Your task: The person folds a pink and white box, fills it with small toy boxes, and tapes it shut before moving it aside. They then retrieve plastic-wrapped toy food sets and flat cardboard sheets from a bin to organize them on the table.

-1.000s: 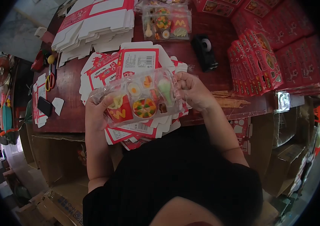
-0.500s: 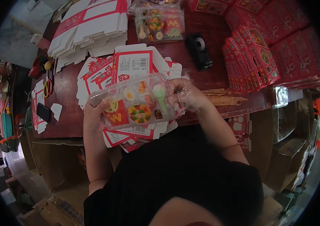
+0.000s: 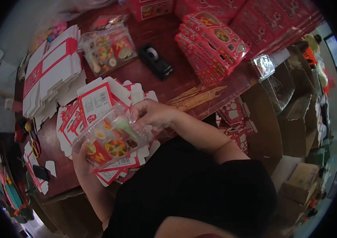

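Observation:
A clear plastic tray [image 3: 106,137] with toy-like food pieces in its compartments is held between both hands, above a pile of flat red and white cartons [image 3: 95,102]. My left hand [image 3: 82,155] grips its left end, beside the red piece with a yellow mark. At the upper right end, my right hand [image 3: 149,113] has its fingers closed on the tray's edge, near the green piece. A similar filled clear pack [image 3: 109,49] lies farther back on the dark red table [image 3: 136,37].
A black tape dispenser [image 3: 155,62] stands right of the filled pack. Folded white cartons [image 3: 53,71] are stacked at left, with scissors [image 3: 35,147] and a phone [image 3: 41,173] nearby. Red printed boxes [image 3: 212,47] stand at the back right. Cardboard boxes [image 3: 300,182] are at lower right.
The camera view has turned, so the table's contents appear farther left and tilted. Both hands still hold the tray, which now appears more slanted, with its right end higher.

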Demonstrator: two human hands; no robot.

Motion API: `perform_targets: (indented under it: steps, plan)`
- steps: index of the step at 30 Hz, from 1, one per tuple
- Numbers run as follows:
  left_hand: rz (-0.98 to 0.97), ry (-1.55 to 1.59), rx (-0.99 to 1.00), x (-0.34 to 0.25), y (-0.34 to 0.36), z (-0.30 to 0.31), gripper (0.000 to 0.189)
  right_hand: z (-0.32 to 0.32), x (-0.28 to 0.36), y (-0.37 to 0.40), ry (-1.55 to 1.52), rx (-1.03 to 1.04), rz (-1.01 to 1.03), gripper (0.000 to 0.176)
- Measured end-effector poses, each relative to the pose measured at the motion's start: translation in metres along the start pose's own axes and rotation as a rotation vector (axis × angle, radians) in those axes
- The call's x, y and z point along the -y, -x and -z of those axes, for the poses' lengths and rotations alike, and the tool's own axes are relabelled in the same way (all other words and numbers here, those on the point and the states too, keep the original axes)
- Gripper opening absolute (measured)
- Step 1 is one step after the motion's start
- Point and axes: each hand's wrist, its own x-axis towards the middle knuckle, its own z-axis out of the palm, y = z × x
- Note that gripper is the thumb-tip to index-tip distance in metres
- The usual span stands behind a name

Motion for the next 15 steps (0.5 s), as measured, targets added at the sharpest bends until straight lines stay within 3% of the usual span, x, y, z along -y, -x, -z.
perform_targets:
  steps: [2, 5, 7, 8, 10, 14, 15]
  plan:
    - [0.007, 0.01, 0.041, 0.002, -0.002, -0.001, 0.049, 0.006, -0.005, 0.001, -0.046, 0.056, 0.035, 0.017]
    - [-0.018, 0.01, 0.033, 0.005, -0.006, -0.006, 0.049, 0.004, -0.002, 0.007, -0.096, -0.029, 0.137, 0.017]
    - [-0.026, 0.002, -0.017, 0.006, -0.007, -0.007, 0.047, 0.015, 0.003, 0.012, -0.142, -0.099, 0.144, 0.033]
    - [-0.027, -0.012, -0.056, 0.009, -0.008, -0.005, 0.047, 0.014, 0.014, 0.014, -0.108, -0.166, 0.142, 0.058]
    - [-0.027, -0.012, -0.112, 0.008, -0.01, -0.007, 0.044, 0.023, 0.028, 0.023, -0.21, -0.102, 0.206, 0.067]
    - [-0.074, -0.038, -0.102, 0.007, -0.01, -0.024, 0.044, 0.024, 0.044, 0.035, 0.231, -0.211, 0.36, 0.055]
    - [-0.078, -0.062, -0.114, 0.007, -0.01, -0.026, 0.044, 0.017, 0.047, 0.035, 0.388, -0.327, 0.381, 0.04]
